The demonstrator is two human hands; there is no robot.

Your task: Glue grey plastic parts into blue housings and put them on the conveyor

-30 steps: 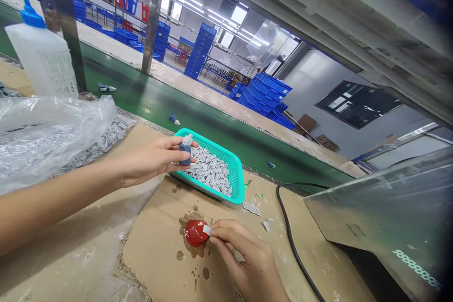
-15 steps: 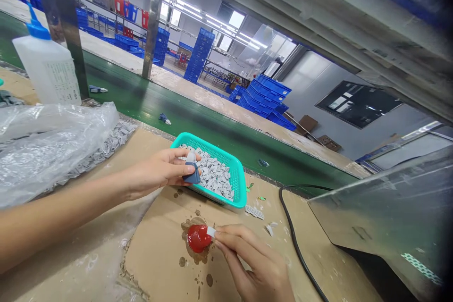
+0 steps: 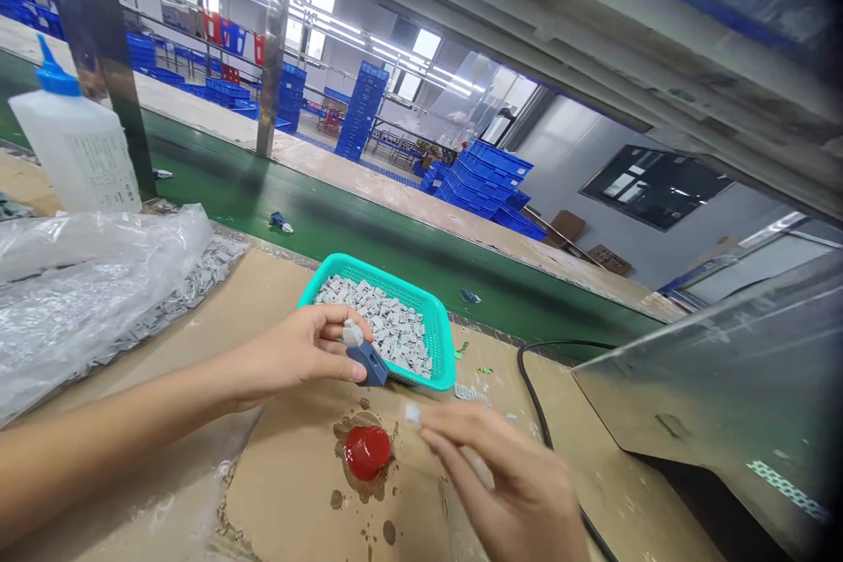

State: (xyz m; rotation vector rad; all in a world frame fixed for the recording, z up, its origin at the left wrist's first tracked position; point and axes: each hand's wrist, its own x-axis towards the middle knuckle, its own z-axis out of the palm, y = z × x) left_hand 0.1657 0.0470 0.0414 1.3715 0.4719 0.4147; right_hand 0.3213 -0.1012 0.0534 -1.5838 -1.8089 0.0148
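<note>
My left hand (image 3: 322,347) is closed on a small dark blue plastic part (image 3: 369,363) with a whitish tip, just in front of the basket. Between the thumb and fingertips of my right hand (image 3: 500,465) is a small white plastic piece (image 3: 412,414), slightly blurred. It is apart from the blue part. Below both hands, a glossy red blob (image 3: 367,452) sits on a cardboard sheet (image 3: 296,492), ringed by dark wet stains. The turquoise basket (image 3: 444,342) behind my left hand holds many small grey-white pieces (image 3: 385,316).
Clear plastic bagging (image 3: 98,281) lies over grey parts at left, near a white bottle (image 3: 89,154) with a blue spout. Beyond runs a green conveyor (image 3: 230,193) carrying several blue-and-white parts. A black cable (image 3: 536,404) and a transparent panel (image 3: 711,386) stand at right.
My right hand has lifted the white piece off the red blob and moved it up and right. My left hand has lowered slightly and tilted the blue part.
</note>
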